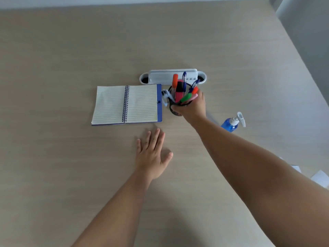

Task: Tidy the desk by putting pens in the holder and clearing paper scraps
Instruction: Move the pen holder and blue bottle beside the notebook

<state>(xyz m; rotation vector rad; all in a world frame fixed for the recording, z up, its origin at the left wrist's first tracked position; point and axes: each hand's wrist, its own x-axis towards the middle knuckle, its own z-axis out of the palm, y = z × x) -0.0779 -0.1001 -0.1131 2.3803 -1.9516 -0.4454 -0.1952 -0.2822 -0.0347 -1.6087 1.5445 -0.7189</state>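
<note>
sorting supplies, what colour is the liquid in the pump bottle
Blue, in the pump bottle, seen from the head view.

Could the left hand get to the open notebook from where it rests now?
Probably yes. The left hand lies flat on the desk just in front of the notebook, with only bare desk between them. The right hand is off to the side, gripping the pen holder.

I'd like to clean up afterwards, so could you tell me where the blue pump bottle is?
In the head view, the blue pump bottle lies on the desk right of centre, beyond the right forearm and right of the pen holder.
</note>
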